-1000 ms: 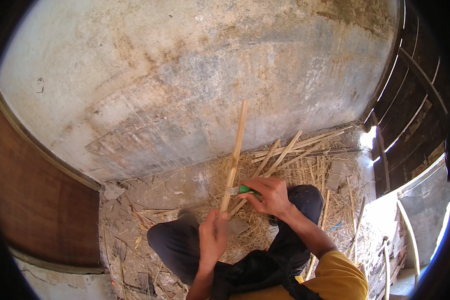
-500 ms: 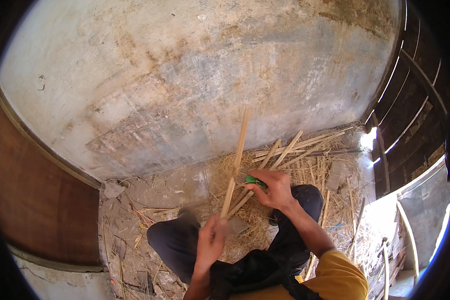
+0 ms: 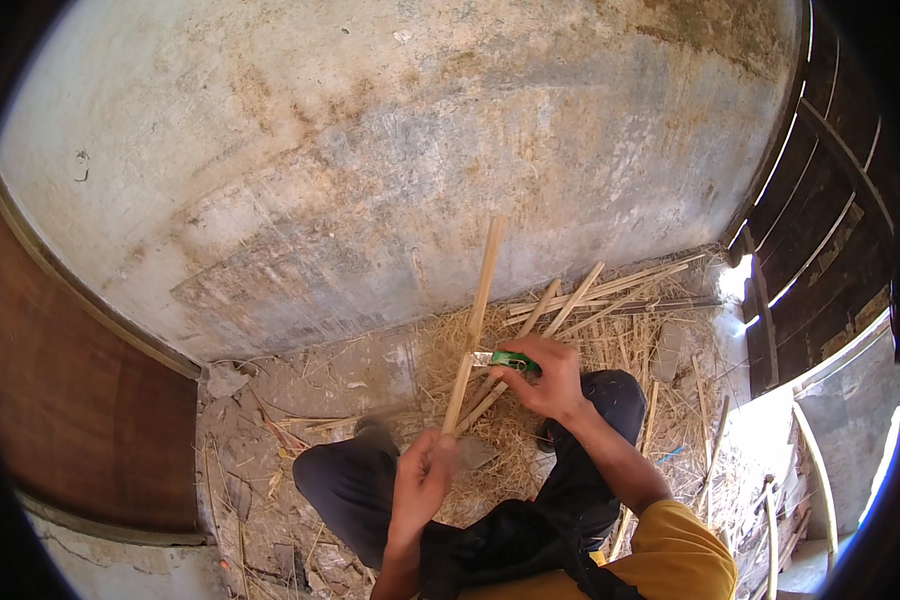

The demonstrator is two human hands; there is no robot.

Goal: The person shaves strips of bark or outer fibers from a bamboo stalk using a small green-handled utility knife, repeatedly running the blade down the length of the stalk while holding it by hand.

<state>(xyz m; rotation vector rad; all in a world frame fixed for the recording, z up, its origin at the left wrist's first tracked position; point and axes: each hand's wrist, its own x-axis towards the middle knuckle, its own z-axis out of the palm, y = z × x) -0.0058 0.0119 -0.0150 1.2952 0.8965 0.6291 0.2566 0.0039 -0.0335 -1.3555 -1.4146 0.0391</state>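
A pale wooden strip (image 3: 485,285) slants up and a little to the right over the littered floor (image 3: 315,385), between the person's bent legs and the wall; its upper part stands in front of the wall, and I cannot tell whether the tip touches it. The left hand (image 3: 423,480) has its grip closed round the lower end (the fingers are slightly blurred). At about mid-length, the metal blade (image 3: 481,359) of a green-handled cutter (image 3: 515,363) meets the strip's right side. The right hand's (image 3: 550,378) grip is clenched on that green handle, with the thumb nearest the person.

Beyond the cutter, loose strips (image 3: 577,300) lie crossed over straw-coloured shavings (image 3: 630,350). Dark trousers (image 3: 345,495) cover the knees on either side of the hands, and a mustard-yellow sleeve (image 3: 675,550) covers the right upper arm. Farther out rise the stained wall (image 3: 420,190), a brown panel (image 3: 90,400) at left and dark boards (image 3: 820,235) at right, light showing through their gaps.
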